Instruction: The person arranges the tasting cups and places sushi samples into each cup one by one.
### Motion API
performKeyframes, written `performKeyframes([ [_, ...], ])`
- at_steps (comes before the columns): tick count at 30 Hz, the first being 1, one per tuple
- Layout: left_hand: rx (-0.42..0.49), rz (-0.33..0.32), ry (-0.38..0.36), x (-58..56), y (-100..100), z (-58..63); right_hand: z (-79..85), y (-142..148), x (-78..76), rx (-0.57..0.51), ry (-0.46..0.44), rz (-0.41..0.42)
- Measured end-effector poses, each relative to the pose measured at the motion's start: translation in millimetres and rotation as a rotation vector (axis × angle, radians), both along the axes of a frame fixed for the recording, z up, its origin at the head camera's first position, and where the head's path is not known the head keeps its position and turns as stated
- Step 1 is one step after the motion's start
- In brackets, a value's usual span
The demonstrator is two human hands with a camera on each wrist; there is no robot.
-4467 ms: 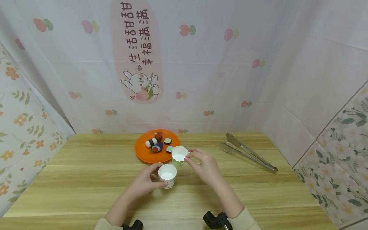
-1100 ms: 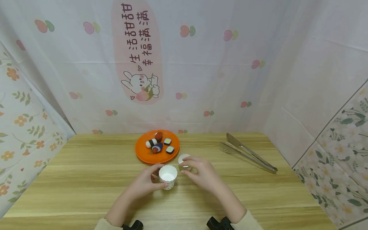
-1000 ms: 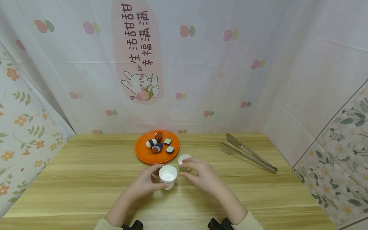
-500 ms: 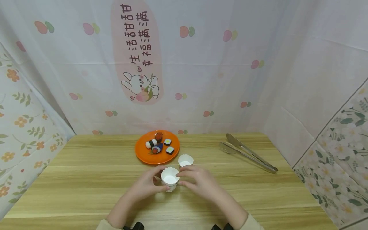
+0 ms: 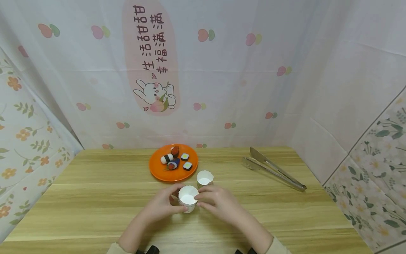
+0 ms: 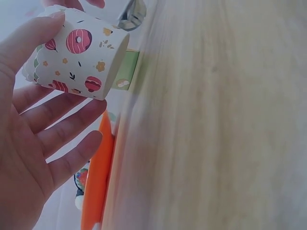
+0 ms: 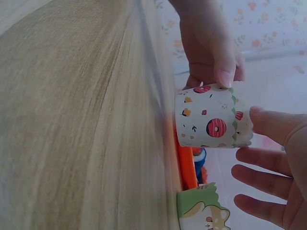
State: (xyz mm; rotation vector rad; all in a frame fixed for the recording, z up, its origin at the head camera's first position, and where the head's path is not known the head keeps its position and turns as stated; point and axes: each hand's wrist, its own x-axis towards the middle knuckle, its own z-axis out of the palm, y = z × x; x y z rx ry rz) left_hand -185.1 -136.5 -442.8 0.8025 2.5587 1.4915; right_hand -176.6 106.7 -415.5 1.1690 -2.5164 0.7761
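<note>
Right hand (image 5: 220, 203) has moved from green cup (image 5: 204, 177) to white cup (image 5: 188, 198) — fingers spread, thumb at rim. Left hand (image 5: 163, 201) pinches white cup between thumb and fingers — upright, in front of green cup and plate (image 5: 157, 169).

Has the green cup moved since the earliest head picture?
Yes: in the head view, the green cup has shifted rightward and lower in the frame, clear of the orange plate.

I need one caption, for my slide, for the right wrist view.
Left hand holding a white donut-print cup, right hand at its rim, green cup nearby.
</note>
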Motion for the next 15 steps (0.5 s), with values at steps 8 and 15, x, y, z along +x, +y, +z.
performKeyframes([
  [8, -0.009, -0.013, 0.013, 0.1, -0.1, -0.9, -3.1, -0.1, -0.2, 0.004, 0.047, 0.01],
  [15, 0.027, -0.01, -0.015, 0.1, 1.0, -1.1, -4.3, -1.0, -1.6, -0.007, 0.102, 0.021],
])
